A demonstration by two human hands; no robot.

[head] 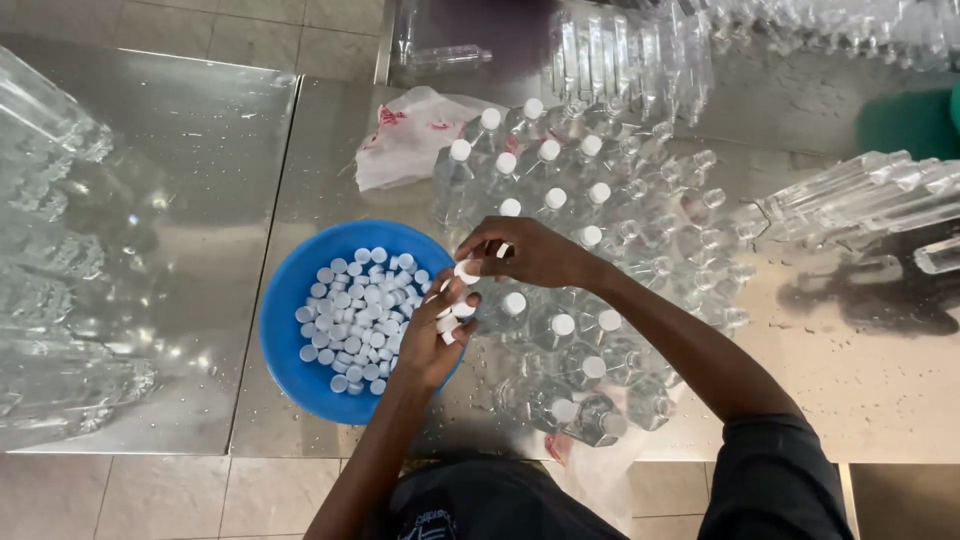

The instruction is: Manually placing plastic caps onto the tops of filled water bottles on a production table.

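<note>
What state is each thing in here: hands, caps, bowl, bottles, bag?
Left hand: over the bowl's edge, holding several white caps.
Right hand: pinching one white cap.
Blue bowl: upright, partly filled with loose caps.
Capped bottles: upright, closed, clustered on the steel table.
Uncapped bottles: upright, open.
White bag: crumpled, lying flat.

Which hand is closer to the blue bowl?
Left. The left hand hovers over the blue bowl rim, holding caps; the right hand is beside it, over the bottles.
</note>
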